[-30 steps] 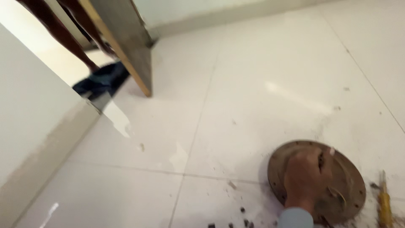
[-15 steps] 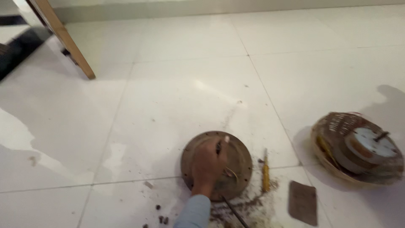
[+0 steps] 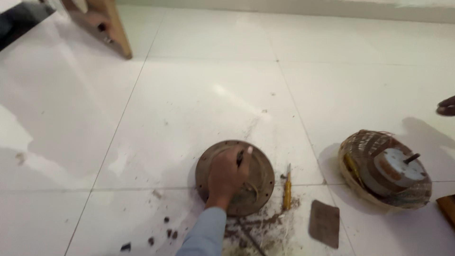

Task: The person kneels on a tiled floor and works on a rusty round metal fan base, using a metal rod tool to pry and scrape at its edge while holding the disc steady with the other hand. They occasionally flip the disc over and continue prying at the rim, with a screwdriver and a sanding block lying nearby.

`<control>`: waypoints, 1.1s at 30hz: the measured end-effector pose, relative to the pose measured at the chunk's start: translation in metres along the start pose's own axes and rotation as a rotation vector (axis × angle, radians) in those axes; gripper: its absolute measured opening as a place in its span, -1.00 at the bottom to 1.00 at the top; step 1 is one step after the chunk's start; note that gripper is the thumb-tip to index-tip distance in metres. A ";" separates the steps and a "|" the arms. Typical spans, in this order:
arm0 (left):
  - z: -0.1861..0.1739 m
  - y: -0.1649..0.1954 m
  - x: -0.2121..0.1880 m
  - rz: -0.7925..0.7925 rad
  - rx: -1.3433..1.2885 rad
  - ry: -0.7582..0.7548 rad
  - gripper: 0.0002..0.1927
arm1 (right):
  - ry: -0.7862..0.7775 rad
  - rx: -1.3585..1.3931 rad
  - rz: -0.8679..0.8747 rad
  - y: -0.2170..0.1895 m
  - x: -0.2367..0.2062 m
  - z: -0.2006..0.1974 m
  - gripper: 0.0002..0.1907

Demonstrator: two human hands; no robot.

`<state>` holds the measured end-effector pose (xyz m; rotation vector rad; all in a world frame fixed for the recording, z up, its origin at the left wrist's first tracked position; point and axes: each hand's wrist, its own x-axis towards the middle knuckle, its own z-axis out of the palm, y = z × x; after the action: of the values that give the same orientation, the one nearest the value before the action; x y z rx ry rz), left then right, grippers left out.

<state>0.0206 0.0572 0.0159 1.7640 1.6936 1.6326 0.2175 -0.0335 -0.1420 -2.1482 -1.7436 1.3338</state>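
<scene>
Left hand (image 3: 226, 176) closed on small tool, pressing on round rusty cover plate (image 3: 235, 176) lying on floor. Right hand out of view. Yellow screwdriver (image 3: 286, 189) just beside plate. Judged step: working plate fastener; next needs steady downward pressure.

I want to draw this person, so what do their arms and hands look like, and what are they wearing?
Only one arm shows, reaching in from the bottom edge. It wears a long light blue sleeve that ends at the wrist. The hand is bare: no glove, ring or watch shows. Which hand it is cannot be told, and the other is out of view.
</scene>
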 end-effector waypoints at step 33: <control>-0.003 -0.014 -0.016 -0.154 0.036 -0.194 -0.33 | 0.524 -0.579 -0.136 -0.087 -0.038 -0.089 -0.58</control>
<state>0.0143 0.0469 -0.0022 1.6985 1.7307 1.3294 0.2096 0.0057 -0.0177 -2.2736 -2.1345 0.1867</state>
